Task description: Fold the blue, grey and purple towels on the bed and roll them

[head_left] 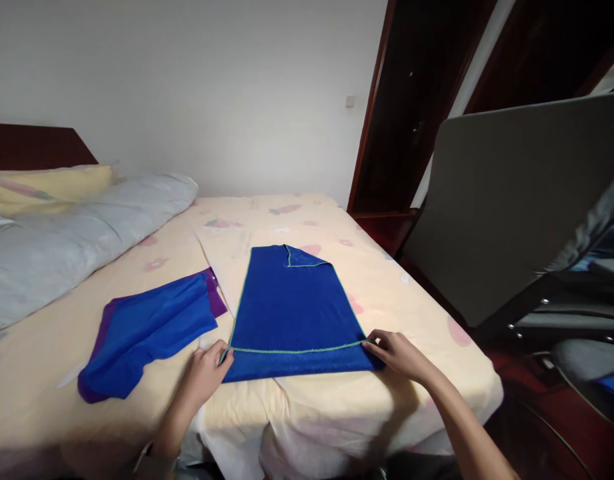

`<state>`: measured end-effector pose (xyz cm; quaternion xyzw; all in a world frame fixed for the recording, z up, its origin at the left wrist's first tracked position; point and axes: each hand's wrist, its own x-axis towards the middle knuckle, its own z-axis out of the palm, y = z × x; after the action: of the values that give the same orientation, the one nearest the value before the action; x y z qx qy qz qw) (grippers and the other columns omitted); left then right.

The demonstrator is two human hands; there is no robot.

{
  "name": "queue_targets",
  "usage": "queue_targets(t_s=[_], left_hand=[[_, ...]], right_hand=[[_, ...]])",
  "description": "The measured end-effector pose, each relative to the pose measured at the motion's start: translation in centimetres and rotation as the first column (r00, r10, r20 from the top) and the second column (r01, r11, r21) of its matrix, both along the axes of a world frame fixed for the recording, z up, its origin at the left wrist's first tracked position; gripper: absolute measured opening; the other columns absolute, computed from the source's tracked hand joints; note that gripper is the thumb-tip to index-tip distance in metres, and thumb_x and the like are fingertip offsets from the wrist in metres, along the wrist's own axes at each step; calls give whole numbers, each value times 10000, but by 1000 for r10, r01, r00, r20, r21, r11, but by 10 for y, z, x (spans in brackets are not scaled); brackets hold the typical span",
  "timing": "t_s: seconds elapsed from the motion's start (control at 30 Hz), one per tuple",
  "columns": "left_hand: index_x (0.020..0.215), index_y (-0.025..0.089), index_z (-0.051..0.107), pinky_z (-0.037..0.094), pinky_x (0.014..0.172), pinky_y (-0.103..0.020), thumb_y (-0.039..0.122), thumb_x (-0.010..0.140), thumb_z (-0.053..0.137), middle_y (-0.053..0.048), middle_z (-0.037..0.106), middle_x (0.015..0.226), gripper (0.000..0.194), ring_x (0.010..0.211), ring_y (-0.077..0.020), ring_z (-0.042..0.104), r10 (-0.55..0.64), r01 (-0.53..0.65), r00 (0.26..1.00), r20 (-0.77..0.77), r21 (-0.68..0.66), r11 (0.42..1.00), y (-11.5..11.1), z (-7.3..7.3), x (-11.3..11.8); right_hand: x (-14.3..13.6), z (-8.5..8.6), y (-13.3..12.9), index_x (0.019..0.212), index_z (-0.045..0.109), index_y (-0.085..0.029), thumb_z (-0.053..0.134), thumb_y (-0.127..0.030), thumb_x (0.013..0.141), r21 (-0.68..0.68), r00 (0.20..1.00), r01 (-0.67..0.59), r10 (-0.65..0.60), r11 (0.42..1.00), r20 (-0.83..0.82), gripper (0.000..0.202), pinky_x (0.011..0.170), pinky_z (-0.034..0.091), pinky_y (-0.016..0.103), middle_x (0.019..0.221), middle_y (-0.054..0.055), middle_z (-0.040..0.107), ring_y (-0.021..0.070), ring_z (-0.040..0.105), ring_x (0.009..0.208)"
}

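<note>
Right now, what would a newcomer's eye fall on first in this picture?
Probably the green-edged blue cloth lying on the bed, with the left hand and right hand each holding one end of its near green border. To its left, a brighter blue cloth lies over a purple cloth. Right of the bed, a big dark panel stands out.

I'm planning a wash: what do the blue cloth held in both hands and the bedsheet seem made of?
The held blue cloth: soft, matte fabric, perhaps microfibre, judging by its thin folded corner and green edging. The bedsheet: smooth, matte textile, possibly cotton, with printed patterns and soft wrinkles.
</note>
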<state>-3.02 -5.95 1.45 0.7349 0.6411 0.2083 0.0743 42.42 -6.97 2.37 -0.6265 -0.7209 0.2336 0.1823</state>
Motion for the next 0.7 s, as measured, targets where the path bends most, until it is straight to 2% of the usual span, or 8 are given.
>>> queue_targets(t_s=[0.1, 0.2, 0.43, 0.57, 0.63, 0.7], left_hand=[[840, 234, 591, 312, 595, -242, 328, 867, 497, 25, 552, 561, 136, 565, -173, 559, -28, 19, 992, -123, -73, 997, 0, -1, -1], [895, 237, 595, 310, 589, -233, 309, 846, 516, 13, 611, 620, 117, 610, -178, 602, -30, 11, 988, -149, -129, 992, -1, -2, -2], [918, 245, 554, 329, 546, -205, 272, 807, 512, 85, 447, 546, 122, 531, -140, 549, -41, 43, 999, 15, -238, 970, 1, -1, -12], [993, 240, 565, 389, 585, -215, 265, 802, 521, 84, 492, 584, 198, 562, -141, 571, -69, 78, 996, 53, -195, 978, 2, 0, -19], [1009, 236, 583, 423, 629, -232, 257, 806, 527, 63, 549, 642, 211, 616, -151, 597, -96, 100, 995, 38, -129, 987, 2, 1, -21], [996, 232, 612, 457, 729, -262, 247, 823, 525, 16, 633, 777, 194, 758, -175, 639, -134, 135, 991, 11, -20, 991, 2, 4, -21]], right_hand=[[0, -1, 0, 918, 693, -188, 493, -487, 914, -37, 1000, -3, 4, 999, 24, 360, 606, 400, 286, 818, 92, 724, 243, 654, 724], [0, -2, 1, 926, 695, -188, 518, -467, 902, -58, 999, 4, -2, 998, 47, 331, 593, 395, 281, 816, 95, 727, 238, 655, 710], [5, -7, 1, 907, 680, -206, 615, -460, 855, -91, 998, 39, -35, 995, 47, 267, 574, 395, 264, 823, 71, 735, 225, 661, 697], [10, -9, 0, 889, 666, -215, 616, -463, 860, -91, 998, 52, -49, 995, 40, 255, 591, 408, 262, 824, 59, 740, 229, 674, 724], [13, -9, -1, 883, 666, -224, 614, -463, 863, -81, 997, 63, -60, 995, 42, 246, 603, 415, 262, 828, 52, 742, 232, 680, 744], [16, -7, -1, 890, 668, -235, 609, -473, 867, -58, 996, 82, -80, 995, 43, 246, 607, 422, 262, 833, 43, 743, 231, 684, 751]])
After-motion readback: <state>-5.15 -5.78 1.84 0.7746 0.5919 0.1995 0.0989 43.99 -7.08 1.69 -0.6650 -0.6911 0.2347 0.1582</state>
